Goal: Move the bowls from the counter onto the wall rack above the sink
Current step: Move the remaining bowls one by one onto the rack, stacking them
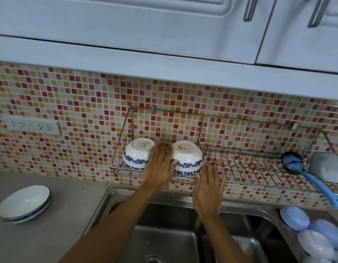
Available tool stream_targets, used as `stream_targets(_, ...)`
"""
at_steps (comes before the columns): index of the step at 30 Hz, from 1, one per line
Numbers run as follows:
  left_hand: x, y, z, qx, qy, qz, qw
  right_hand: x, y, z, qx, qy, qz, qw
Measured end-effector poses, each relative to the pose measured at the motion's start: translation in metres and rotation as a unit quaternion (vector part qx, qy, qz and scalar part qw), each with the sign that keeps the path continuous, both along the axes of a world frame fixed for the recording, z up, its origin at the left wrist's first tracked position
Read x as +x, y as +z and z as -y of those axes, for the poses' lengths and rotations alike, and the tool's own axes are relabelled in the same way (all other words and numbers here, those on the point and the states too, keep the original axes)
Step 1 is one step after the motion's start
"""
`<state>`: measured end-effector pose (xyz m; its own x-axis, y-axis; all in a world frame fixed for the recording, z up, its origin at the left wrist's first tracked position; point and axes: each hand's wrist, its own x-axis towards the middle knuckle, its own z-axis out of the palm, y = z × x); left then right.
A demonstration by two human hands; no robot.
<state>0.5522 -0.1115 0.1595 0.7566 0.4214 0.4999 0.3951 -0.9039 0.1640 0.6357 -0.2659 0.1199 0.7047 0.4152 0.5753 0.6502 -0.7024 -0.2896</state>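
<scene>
Two white bowls with blue flower bands stand upside down at the left end of the wire wall rack [259,130]: one bowl [136,153] at the far left, the other bowl [189,158] to its right. My left hand [160,168] lies flat between them, fingers spread, touching the left side of the right bowl. My right hand [209,186] hovers open just right of and below that bowl, holding nothing. On the grey counter [69,196] at the left rests a stack of shallow white bowls [24,204] with blue rims.
A blue dish brush [304,171] and a grey cup [325,166] occupy the rack's right end. The steel double sink [173,234] lies below my arms. Pale blue and white dishes [312,236] lean at the sink's right. Wall sockets [31,125] sit at the left.
</scene>
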Motion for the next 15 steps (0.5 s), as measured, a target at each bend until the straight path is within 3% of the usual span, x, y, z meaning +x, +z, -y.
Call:
stream_targets(6,-0.026,-0.027,-0.005,0.072,0.003,-0.011,0.997,-0.044,-0.016,-0.007,0.064,0.024,-0.044,0.997)
stream_targets(10,-0.055,-0.044,-0.011,0.07,-0.031,-0.01,0.997,-0.072,-0.037,-0.023,0.079,0.03,-0.086,0.993)
stream_targets(15,-0.121,-0.071,-0.035,0.005,-0.046,-0.032,0.998,-0.127,-0.085,-0.057,-0.052,0.097,-0.124,0.986)
